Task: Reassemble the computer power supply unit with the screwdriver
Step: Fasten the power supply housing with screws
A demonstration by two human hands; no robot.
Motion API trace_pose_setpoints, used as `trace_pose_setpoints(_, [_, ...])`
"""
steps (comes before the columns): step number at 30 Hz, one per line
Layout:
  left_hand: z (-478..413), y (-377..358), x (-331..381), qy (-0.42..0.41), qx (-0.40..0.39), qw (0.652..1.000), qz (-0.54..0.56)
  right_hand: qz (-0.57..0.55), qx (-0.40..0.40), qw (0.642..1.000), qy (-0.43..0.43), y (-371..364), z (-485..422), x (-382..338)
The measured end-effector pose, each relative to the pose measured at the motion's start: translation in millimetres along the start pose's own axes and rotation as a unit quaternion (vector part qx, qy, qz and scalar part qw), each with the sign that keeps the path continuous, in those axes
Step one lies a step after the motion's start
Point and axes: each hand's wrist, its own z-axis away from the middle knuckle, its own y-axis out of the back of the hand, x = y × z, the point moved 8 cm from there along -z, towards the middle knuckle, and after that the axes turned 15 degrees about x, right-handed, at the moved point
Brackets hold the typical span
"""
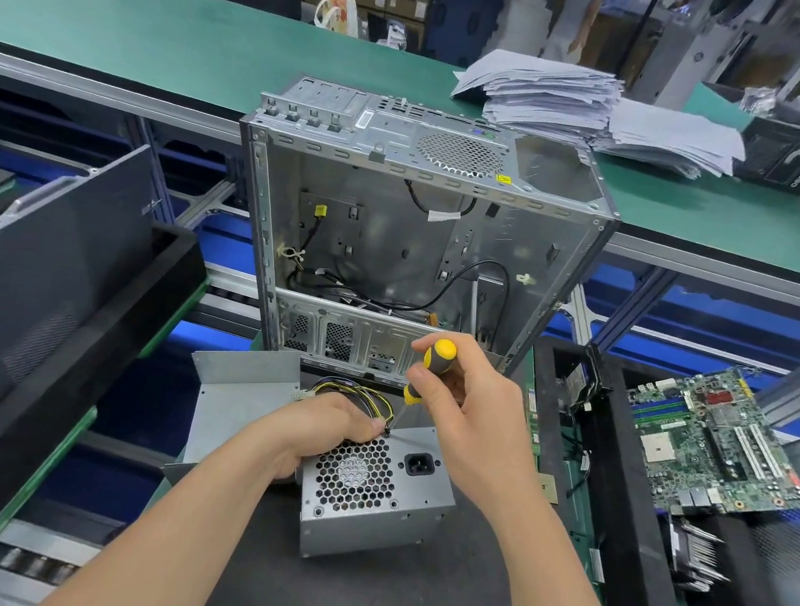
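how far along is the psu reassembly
Done: the power supply unit looks closed up, grille face on. In hand: the left hand grips it while the right hand holds the screwdriver tip at the upper corner beside the grille. Left: finishing that corner; whether other screws are missing I cannot tell.

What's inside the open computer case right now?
In the computer case: black cables, a yellow connector and a white tie. The right hand and screwdriver cover its lower right corner, so nothing can be told there.

L grip [320,427], R grip [475,414] bare; forearms [188,504] bare to frame edge; nails [421,374] short
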Motion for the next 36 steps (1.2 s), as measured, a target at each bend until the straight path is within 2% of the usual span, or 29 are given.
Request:
trace_pose_setpoints(12, [4, 0, 5, -0.003, -0.005, 1.000, 0.002, 0.023, -0.109, 0.993, 0.043, -13, -3, -9])
trace_pose_setpoints(18, [6, -1, 3, -0.001, -0.012, 1.000, 0.011, 0.089, 0.005, 0.995, 0.047, -4, -14, -9])
trace_pose_setpoints(22, [4, 2, 5, -0.020, 0.008, 1.000, -0.005, 0.101, 0.045, 0.993, 0.052, -4, -12, -9])
trace_pose_setpoints(25, [6, 1, 7, -0.029, 0.003, 0.999, -0.013, 0.017, -0.010, 0.999, 0.033, -9, -14, -10])
trace_pose_setpoints(30, [9, 0, 10, -0.044, -0.010, 0.999, -0.009, -0.036, -0.194, 0.979, 0.047, -23, -8, -19])
trace_pose_setpoints(33, [10, -1, 11, -0.042, -0.027, 0.999, -0.013, 0.008, -0.202, 0.977, 0.070, -26, -14, -22])
trace_pose_setpoints(36, [12, -3, 11, -0.036, -0.046, 0.998, -0.010, 0.081, -0.149, 0.979, 0.111, -25, -24, -22])
